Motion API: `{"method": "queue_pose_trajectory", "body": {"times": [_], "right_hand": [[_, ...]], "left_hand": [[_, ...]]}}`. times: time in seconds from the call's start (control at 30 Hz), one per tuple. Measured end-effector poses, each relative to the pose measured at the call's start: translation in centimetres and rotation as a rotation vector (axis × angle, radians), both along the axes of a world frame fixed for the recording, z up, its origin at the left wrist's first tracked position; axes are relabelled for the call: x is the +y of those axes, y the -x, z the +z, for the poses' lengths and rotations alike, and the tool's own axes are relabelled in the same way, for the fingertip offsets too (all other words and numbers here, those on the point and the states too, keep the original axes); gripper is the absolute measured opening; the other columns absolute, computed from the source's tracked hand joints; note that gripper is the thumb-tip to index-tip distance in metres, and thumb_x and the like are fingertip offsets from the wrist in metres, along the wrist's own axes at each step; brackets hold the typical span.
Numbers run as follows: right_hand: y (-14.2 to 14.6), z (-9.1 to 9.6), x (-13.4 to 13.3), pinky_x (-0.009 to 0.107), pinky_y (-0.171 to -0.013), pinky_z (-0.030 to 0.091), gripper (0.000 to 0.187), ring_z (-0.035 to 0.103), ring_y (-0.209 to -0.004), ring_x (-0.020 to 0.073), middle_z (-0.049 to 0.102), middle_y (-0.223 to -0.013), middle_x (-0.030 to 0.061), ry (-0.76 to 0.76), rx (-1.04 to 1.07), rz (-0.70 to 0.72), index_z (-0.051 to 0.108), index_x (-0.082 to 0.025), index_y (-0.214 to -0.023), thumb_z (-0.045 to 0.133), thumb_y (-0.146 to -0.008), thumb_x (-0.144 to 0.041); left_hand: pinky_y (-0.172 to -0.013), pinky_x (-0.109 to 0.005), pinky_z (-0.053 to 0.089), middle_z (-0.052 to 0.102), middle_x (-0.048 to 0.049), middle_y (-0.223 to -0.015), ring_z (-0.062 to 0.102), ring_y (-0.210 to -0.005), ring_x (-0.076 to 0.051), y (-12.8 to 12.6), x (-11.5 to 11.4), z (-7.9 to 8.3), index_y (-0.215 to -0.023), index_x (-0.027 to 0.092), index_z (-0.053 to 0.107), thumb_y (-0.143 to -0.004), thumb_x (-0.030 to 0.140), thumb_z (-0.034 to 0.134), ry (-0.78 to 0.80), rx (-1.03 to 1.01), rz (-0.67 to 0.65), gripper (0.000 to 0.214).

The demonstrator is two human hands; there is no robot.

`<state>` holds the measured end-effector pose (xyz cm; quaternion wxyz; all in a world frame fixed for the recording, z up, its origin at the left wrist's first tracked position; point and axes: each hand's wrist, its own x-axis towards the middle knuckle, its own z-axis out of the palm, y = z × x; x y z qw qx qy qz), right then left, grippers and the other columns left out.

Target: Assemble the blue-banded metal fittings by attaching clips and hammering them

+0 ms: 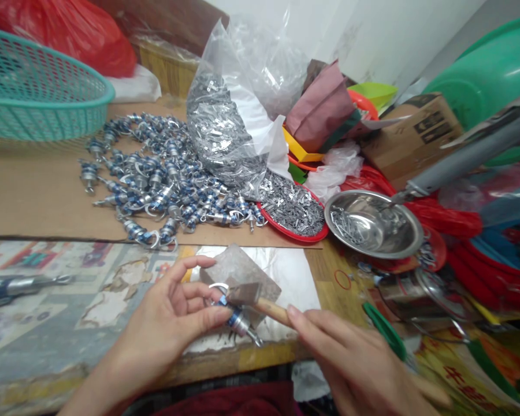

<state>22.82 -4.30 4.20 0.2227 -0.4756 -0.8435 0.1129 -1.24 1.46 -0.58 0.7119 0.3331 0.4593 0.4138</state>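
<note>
My left hand (186, 306) pinches a blue-and-silver metal fitting with a white ring (240, 322) between thumb and fingers, near the table's front edge. In my right hand (346, 352) is a small hammer (271, 309), gripped by its wooden handle. The hammer's dark head rests at or just over the ringed end of the fitting; whether they touch I cannot tell. Beneath lies a flat grey metal plate (242, 266) on a white sheet (301, 277). A big heap of similar fittings (156, 167) spreads on the cardboard beyond my left hand.
A clear bag (216, 127) of small metal pieces leans beside a red plate (292, 234) heaped with them. Right of it stands a steel bowl (409, 237) with a few pins. A turquoise basket (47, 118) sits back left; a grey tool (21, 284) lies at the left edge.
</note>
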Motion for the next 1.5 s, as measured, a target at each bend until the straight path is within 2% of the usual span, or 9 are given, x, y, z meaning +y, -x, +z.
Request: {"method": "queue_pose_trajectory", "body": {"times": [0.27, 0.57, 0.67, 0.83, 1.07, 1.27, 1.33, 1.37, 1.5], "right_hand": [[0.0, -1.4, -0.9, 0.023, -0.072, 0.055, 0.061, 0.066, -0.093, 0.0182, 0.066, -0.105, 0.0062, -0.012, 0.011, 0.011, 0.035, -0.028, -0.139, 0.046, -0.083, -0.005], [-2.3, -5.4, 5.5, 0.039, -0.081, 0.053, 0.034, 0.064, -0.092, 0.0229, 0.066, -0.101, 0.0113, 0.098, 0.015, -0.315, 0.060, -0.015, -0.117, 0.053, -0.085, -0.023], [-0.8, -5.2, 4.8, 0.050, -0.097, 0.041, 0.048, 0.049, -0.118, 0.0283, 0.052, -0.127, 0.0150, 0.039, 0.004, -0.196, 0.049, -0.018, -0.130, 0.054, -0.082, -0.019], [3.4, -5.6, 2.5, 0.046, -0.106, 0.033, 0.080, 0.025, -0.136, 0.0273, 0.023, -0.148, 0.0162, 0.055, 0.098, 0.063, 0.022, -0.017, -0.143, 0.062, -0.074, -0.015], [4.3, -7.6, 4.5, 0.047, -0.106, 0.033, 0.073, 0.030, -0.133, 0.0267, 0.027, -0.148, 0.0125, -0.029, 0.214, 0.069, 0.036, -0.019, -0.138, 0.048, -0.069, -0.001], [2.0, -4.4, 6.8, 0.042, -0.099, 0.043, 0.061, 0.044, -0.126, 0.0254, 0.042, -0.140, 0.0096, 0.132, 0.142, 0.160, 0.050, -0.023, -0.129, 0.068, -0.071, -0.019], [0.2, -3.3, 9.3, 0.038, -0.093, 0.049, 0.039, 0.056, -0.114, 0.0216, 0.059, -0.124, 0.0050, 0.129, 0.076, 0.078, 0.063, -0.025, -0.114, 0.067, -0.076, -0.024], [-0.8, -3.0, 10.9, 0.034, -0.091, 0.050, 0.027, 0.060, -0.107, 0.0185, 0.064, -0.116, 0.0032, 0.033, 0.032, -0.119, 0.066, -0.025, -0.108, 0.061, -0.081, -0.022], [-4.1, -3.5, 16.8, 0.040, -0.095, 0.044, 0.021, 0.060, -0.103, 0.0208, 0.065, -0.108, 0.0099, -0.039, -0.081, -0.337, 0.069, -0.017, -0.094, 0.052, -0.085, -0.009]], "left_hand": [[-0.059, -0.022, 0.055, 0.070, 0.0040, -0.066, 0.068, -0.060, -0.014, 0.0, -0.1, -0.3, -0.109, 0.023, 0.045, -0.054, 0.016, 0.083, -0.010, 0.013, 0.010, 0.067], [-0.060, -0.020, 0.055, 0.070, 0.0043, -0.066, 0.067, -0.061, -0.012, -0.2, -0.3, 0.0, -0.108, 0.022, 0.047, -0.055, 0.017, 0.082, -0.013, 0.022, 0.036, 0.065], [-0.060, -0.019, 0.054, 0.070, 0.0048, -0.067, 0.066, -0.061, -0.011, -0.2, -0.4, 0.3, -0.109, 0.021, 0.046, -0.056, 0.015, 0.081, -0.005, 0.014, 0.037, 0.064], [-0.062, -0.019, 0.054, 0.070, 0.0050, -0.068, 0.066, -0.062, -0.010, 0.0, -0.4, -0.1, -0.109, 0.022, 0.045, -0.058, 0.015, 0.081, -0.020, -0.004, 0.011, 0.063], [-0.061, -0.019, 0.053, 0.069, 0.0040, -0.066, 0.065, -0.063, -0.011, -0.2, 0.7, -0.7, -0.112, 0.021, 0.046, -0.056, 0.017, 0.081, -0.066, 0.012, 0.045, 0.067], [-0.063, -0.019, 0.052, 0.069, 0.0039, -0.068, 0.065, -0.066, -0.012, -0.4, 0.5, -0.3, -0.113, 0.021, 0.047, -0.057, 0.020, 0.080, -0.066, 0.056, 0.066, 0.065], [-0.064, -0.021, 0.052, 0.069, 0.0039, -0.068, 0.066, -0.067, -0.013, -0.5, 0.4, 0.0, -0.114, 0.021, 0.046, -0.057, 0.021, 0.080, -0.064, 0.079, 0.061, 0.066], [-0.066, -0.022, 0.051, 0.069, 0.0040, -0.068, 0.066, -0.068, -0.013, -0.5, 0.4, 0.1, -0.114, 0.022, 0.046, -0.057, 0.021, 0.079, -0.063, 0.098, 0.058, 0.065], [-0.070, -0.025, 0.050, 0.069, 0.0040, -0.068, 0.067, -0.071, -0.016, -0.4, 0.5, 0.3, -0.113, 0.022, 0.048, -0.060, 0.024, 0.077, -0.069, 0.175, 0.036, 0.061]]}}
